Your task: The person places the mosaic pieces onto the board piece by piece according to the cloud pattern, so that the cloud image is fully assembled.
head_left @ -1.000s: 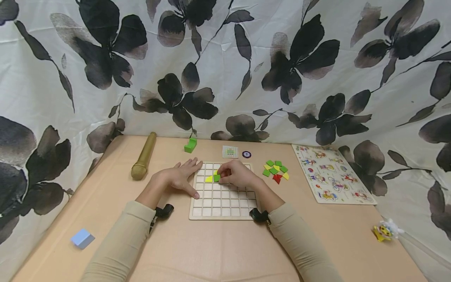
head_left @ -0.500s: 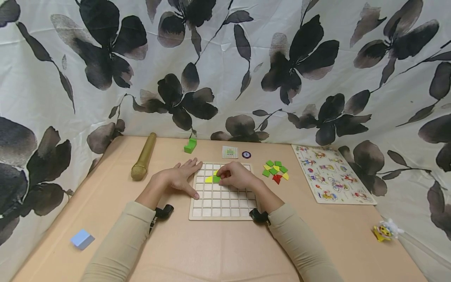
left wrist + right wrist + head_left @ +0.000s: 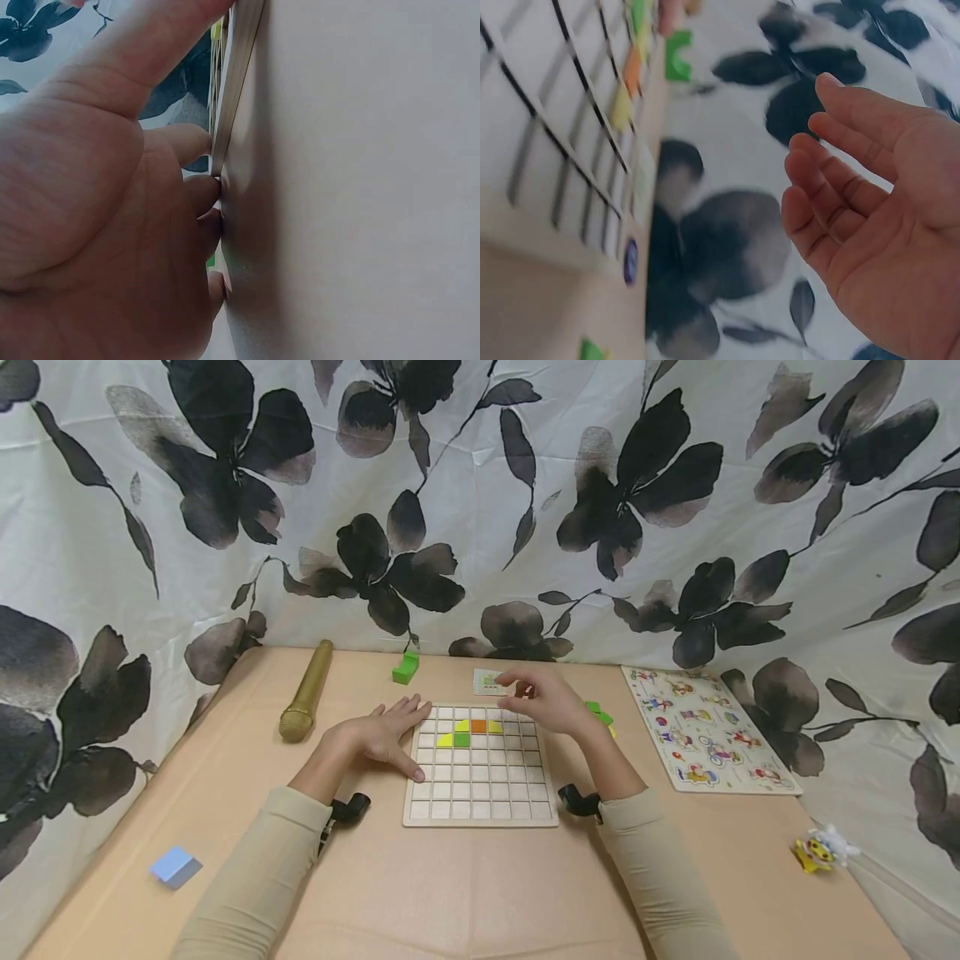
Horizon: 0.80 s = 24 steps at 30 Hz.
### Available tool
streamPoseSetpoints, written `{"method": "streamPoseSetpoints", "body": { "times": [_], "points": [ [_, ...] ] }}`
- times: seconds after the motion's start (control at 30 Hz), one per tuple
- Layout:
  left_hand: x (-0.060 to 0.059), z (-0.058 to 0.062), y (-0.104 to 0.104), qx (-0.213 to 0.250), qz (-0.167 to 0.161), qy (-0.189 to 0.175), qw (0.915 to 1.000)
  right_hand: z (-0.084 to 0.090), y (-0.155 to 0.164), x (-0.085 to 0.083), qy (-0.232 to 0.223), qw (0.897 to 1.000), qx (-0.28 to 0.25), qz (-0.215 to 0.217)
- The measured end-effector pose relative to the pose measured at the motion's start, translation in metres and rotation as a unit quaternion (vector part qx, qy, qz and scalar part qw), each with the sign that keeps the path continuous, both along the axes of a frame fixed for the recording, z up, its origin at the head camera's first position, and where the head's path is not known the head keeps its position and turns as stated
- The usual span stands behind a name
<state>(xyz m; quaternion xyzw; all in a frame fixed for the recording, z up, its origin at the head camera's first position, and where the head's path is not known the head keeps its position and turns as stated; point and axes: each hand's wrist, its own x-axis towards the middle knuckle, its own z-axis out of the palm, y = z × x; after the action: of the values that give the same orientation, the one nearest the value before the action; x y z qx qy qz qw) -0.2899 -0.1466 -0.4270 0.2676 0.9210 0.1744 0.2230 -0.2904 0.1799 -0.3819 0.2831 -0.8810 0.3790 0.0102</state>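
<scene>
A pale wooden grid board (image 3: 480, 793) lies in the middle of the table. Near its far side are a green tile (image 3: 462, 740), an orange tile (image 3: 478, 727) and yellow tiles (image 3: 445, 741) in its squares. My left hand (image 3: 367, 737) lies spread at the board's left side, its thumb on the edge; the left wrist view shows fingertips along the board's rim (image 3: 238, 82). Raised over the board's far right corner, my right hand (image 3: 551, 700) has loosely bent fingers (image 3: 847, 191) with nothing between them. Loose green tiles (image 3: 603, 718) show partly behind that hand.
Beyond the board lies a small pattern card (image 3: 486, 682); a round dark token (image 3: 631, 261) shows in the right wrist view. Around stand a gold microphone (image 3: 307, 693), green block (image 3: 406, 669), blue block (image 3: 176, 868), picture board (image 3: 705, 735) and small yellow toy (image 3: 817, 852).
My right hand has let go of the green tile and moved up and right, uncovering the orange tile and a yellow tile. My left hand has stayed in place.
</scene>
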Motion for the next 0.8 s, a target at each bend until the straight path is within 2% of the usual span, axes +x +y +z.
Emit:
{"method": "streamPoseSetpoints", "body": {
  "times": [0.13,0.3,0.47,0.7,0.8],
  "points": [
    [0.0,0.0,-0.001,0.003,-0.001,0.002,1.0,0.005,0.026,-0.004,0.01,0.998,0.001,-0.054],
    [0.0,0.0,0.0,0.005,0.0,0.001,1.0,-0.001,0.058,-0.014,0.001,0.995,0.008,-0.104],
    [0.0,0.0,0.0,0.005,0.002,0.0,1.0,-0.015,0.078,-0.023,-0.006,0.99,0.024,-0.137],
    [0.0,-0.002,0.0,0.003,0.005,0.0,1.0,-0.039,0.094,-0.037,-0.023,0.985,0.063,-0.16],
    [0.0,-0.002,0.0,0.004,0.005,0.002,1.0,-0.047,0.098,-0.041,-0.044,0.982,0.068,-0.17]
  ]
}}
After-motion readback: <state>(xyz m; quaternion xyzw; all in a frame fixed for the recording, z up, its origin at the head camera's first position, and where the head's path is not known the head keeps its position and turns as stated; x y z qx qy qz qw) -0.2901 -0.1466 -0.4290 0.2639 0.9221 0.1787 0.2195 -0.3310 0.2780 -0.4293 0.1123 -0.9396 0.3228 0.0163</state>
